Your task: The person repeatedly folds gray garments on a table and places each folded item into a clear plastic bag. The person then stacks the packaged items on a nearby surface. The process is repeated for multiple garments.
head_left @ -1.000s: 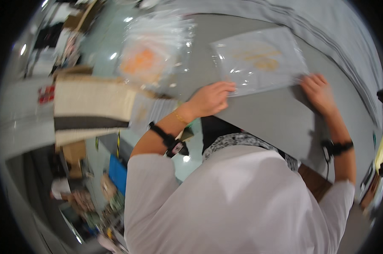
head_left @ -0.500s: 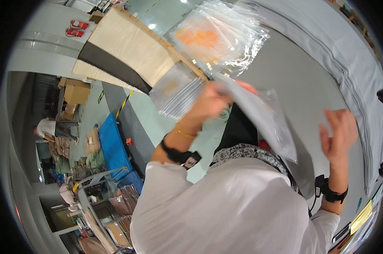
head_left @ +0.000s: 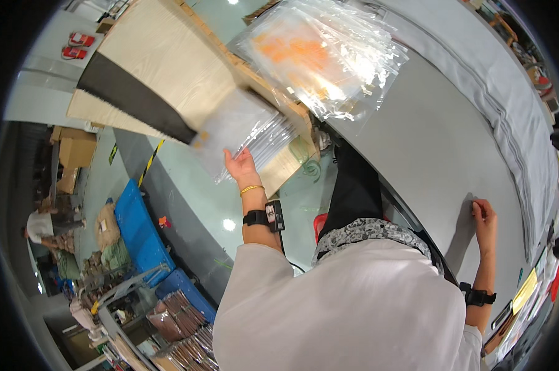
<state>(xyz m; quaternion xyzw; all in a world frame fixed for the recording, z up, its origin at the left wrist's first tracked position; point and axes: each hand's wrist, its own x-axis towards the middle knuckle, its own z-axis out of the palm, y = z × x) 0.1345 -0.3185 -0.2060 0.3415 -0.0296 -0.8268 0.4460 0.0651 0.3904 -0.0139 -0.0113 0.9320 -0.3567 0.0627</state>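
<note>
My left hand (head_left: 240, 164) is raised out to my left, its fingers under the edge of a clear plastic bag (head_left: 239, 131) that lies on a stack of similar bags on a wooden board (head_left: 168, 62). A second pile of clear bags with orange contents (head_left: 320, 55) lies at the far corner of the grey table (head_left: 428, 161). My right hand (head_left: 483, 213) rests loosely curled on the bare grey tabletop at my right, holding nothing. Both wrists wear black bands.
A folded grey cloth (head_left: 508, 105) runs along the table's far edge. Below to the left are a blue bin (head_left: 137, 229), cardboard boxes (head_left: 72, 151), a cart of brown packets (head_left: 174, 315) and another person (head_left: 44, 226) on the floor.
My left hand lifted a clear bag off the grey table and swung it left onto the stack on the wooden board. My right hand came down onto the table.
</note>
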